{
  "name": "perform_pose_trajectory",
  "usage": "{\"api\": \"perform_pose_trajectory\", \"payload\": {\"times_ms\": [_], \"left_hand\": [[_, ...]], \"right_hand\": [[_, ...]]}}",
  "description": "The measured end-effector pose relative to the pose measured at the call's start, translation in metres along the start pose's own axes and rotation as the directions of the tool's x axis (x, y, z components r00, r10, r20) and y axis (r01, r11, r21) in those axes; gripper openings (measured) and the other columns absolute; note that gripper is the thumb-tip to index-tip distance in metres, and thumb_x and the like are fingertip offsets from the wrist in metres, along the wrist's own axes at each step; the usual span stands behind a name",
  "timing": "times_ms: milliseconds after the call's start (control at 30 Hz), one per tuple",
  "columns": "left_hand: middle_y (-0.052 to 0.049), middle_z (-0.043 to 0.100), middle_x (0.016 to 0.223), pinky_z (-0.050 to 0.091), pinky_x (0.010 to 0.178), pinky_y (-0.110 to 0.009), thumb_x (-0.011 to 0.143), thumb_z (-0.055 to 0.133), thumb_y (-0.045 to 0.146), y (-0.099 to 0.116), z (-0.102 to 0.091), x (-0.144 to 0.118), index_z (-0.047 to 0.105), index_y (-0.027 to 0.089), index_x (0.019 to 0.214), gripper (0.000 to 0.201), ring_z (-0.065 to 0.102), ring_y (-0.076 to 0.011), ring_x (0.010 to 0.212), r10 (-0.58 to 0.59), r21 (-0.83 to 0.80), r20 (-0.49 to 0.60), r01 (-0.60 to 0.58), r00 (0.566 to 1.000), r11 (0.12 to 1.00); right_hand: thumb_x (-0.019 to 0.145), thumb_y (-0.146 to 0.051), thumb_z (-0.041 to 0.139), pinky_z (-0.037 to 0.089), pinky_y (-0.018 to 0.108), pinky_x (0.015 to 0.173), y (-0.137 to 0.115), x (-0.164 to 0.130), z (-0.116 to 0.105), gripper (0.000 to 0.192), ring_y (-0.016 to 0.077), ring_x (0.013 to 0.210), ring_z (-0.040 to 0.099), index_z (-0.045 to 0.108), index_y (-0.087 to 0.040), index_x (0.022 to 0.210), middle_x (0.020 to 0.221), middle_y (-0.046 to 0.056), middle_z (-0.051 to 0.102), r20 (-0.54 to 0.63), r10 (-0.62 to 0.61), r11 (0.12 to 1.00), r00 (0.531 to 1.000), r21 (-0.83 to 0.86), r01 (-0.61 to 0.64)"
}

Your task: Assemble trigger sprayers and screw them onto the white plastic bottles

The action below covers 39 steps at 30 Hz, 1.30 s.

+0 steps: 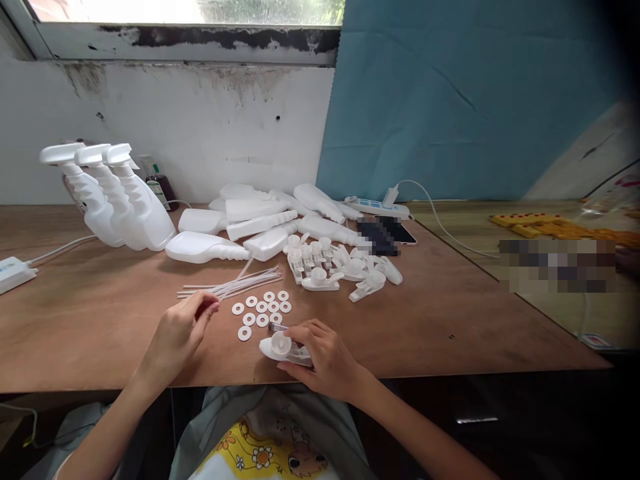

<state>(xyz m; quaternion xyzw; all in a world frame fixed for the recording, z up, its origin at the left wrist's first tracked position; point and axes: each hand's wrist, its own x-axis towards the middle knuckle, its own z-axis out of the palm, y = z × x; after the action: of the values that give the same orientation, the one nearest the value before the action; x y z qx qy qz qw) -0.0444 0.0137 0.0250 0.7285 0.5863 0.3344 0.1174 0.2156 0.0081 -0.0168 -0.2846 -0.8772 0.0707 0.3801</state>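
My right hand (323,357) grips a white trigger sprayer head (280,347) lying near the table's front edge, its round opening facing up. My left hand (183,330) hovers just left of it, with fingertips pinched beside the end of a bundle of thin clear tubes (235,285); whether it grips one I cannot tell. Several white ring washers (263,310) lie scattered between the two hands. Behind them sits a pile of white sprayer heads (335,267).
Three assembled spray bottles (115,200) stand at the back left. Several capless white bottles (250,223) lie in the middle back. A phone (387,233) and a power strip (373,207) are at the right rear, a white adapter (13,273) at the left edge. The brown table (100,320) ends near me.
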Motion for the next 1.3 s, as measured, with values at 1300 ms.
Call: {"api": "perform_pose_trajectory", "payload": {"times_ms": [1300], "left_hand": [[-0.004, 0.068, 0.082, 0.051, 0.073, -0.023, 0.085, 0.049, 0.014, 0.053, 0.044, -0.013, 0.059, 0.016, 0.089, 0.011, 0.064, -0.0131, 0.078, 0.241, -0.484, -0.04, -0.23, 0.97, 0.844]], "right_hand": [[0.081, -0.036, 0.059, 0.048, 0.032, 0.068, 0.001, 0.0, 0.002, 0.038, 0.0191, 0.076, 0.062, 0.043, -0.019, 0.111, 0.094, 0.007, 0.066, 0.015, 0.004, 1.0, 1.0, 0.005, -0.004]]}}
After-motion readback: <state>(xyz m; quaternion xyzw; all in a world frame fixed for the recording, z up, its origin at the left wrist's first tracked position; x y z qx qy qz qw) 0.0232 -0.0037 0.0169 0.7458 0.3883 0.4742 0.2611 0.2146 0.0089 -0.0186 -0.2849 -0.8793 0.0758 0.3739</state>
